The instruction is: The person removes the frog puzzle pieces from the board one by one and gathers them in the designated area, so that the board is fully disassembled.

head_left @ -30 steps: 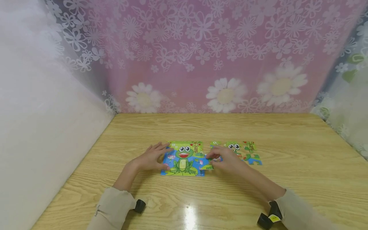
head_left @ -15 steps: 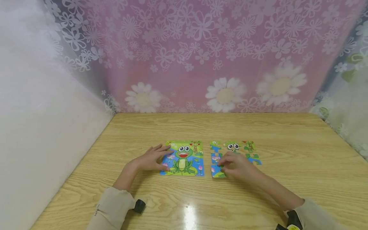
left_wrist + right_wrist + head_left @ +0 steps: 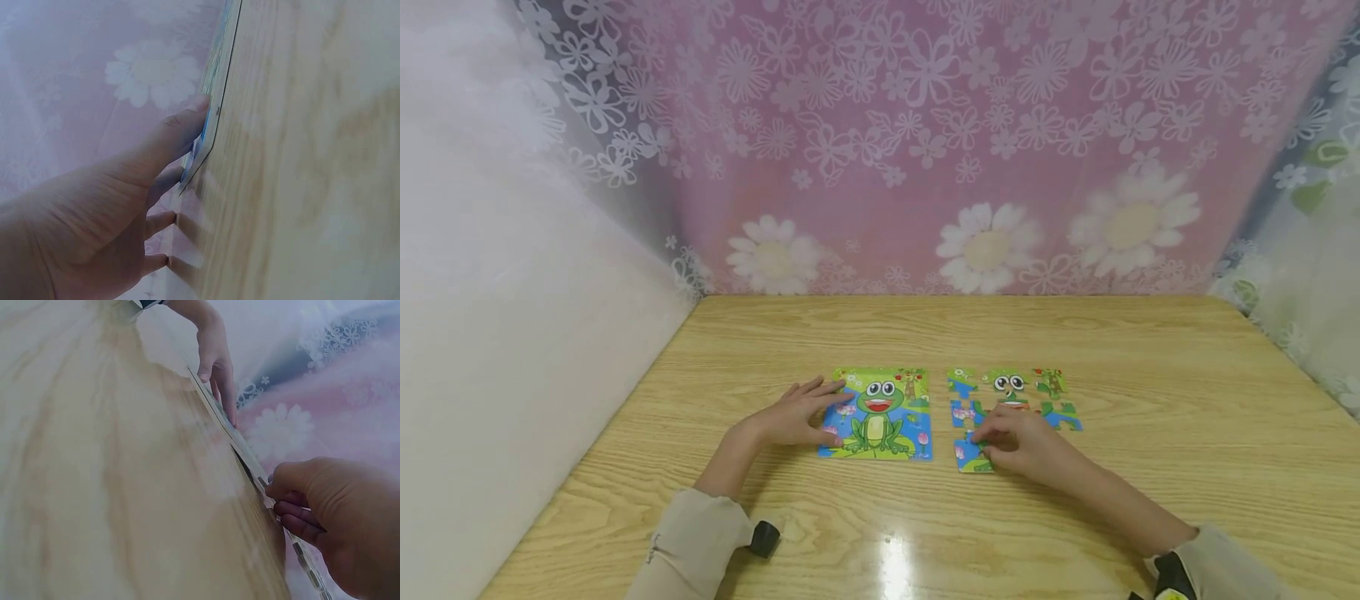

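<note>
My left hand [image 3: 793, 414] rests at the left edge of a square frog picture board [image 3: 880, 421], with its thumb and fingers spread over that edge. The left wrist view shows the left thumb [image 3: 178, 131] on the board's face near a corner. Right of the board, my right hand [image 3: 1030, 446] pinches a jigsaw piece [image 3: 967, 454] with blue water and a pink flower. Its right part is hidden behind the fingers. Just beyond it, a middle-left jigsaw piece [image 3: 960, 414] lies close to the held one; I cannot tell whether they touch.
Several more jigsaw pieces lie in rows beyond my right hand: a corner piece [image 3: 960, 383], a frog-eyes piece [image 3: 1008, 382], a tree piece [image 3: 1051, 383] and a blue-green piece [image 3: 1063, 415]. All are on a wooden table [image 3: 820, 517]. A flowered pink backdrop [image 3: 880, 183] stands behind.
My right hand has carried the pinched jigsaw piece from the board's right edge to the right, then slightly nearer to me. The left hand has stayed at the board.
</note>
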Tool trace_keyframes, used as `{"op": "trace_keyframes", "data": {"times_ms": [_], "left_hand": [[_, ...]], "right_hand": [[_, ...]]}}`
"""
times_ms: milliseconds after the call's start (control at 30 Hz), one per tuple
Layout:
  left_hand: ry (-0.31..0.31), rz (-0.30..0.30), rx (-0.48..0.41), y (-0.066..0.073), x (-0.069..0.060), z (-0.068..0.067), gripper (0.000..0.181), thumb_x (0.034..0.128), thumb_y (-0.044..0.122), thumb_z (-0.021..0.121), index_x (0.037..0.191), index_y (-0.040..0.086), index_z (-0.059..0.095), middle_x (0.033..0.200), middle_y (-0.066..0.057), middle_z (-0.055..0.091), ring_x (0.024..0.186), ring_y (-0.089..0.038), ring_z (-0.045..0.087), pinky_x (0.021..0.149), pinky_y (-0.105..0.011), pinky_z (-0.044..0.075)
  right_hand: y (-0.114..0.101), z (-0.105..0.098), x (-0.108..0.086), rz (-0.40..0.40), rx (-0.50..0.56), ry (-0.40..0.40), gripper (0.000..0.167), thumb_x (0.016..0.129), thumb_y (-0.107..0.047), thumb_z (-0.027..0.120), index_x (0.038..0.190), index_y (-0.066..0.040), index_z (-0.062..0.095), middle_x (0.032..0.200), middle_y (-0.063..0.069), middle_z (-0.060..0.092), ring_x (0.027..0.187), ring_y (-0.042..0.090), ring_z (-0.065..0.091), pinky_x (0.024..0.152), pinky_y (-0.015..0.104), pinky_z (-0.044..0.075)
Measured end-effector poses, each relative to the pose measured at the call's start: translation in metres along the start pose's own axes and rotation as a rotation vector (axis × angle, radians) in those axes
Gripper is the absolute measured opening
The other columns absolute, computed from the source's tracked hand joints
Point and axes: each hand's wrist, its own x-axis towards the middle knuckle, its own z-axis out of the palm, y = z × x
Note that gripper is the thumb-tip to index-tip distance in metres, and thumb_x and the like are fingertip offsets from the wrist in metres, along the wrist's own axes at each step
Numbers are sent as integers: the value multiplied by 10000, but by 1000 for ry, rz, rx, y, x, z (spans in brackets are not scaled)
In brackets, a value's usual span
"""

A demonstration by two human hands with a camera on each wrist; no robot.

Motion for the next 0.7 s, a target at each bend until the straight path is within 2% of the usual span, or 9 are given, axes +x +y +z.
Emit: {"op": "trace_keyframes", "data": {"times_ms": [700], "left_hand": [[-4, -12, -4, 1, -1, 0, 741, 845, 442, 632, 1442, 129, 326, 1506, -94, 167, 1359, -366, 9, 1021, -599, -30]], "right_hand": [[0, 0, 0, -60, -83, -2, 189, 779, 23, 688, 881, -136, 689, 910, -94, 574, 832, 91, 534, 709, 274, 489]]}}
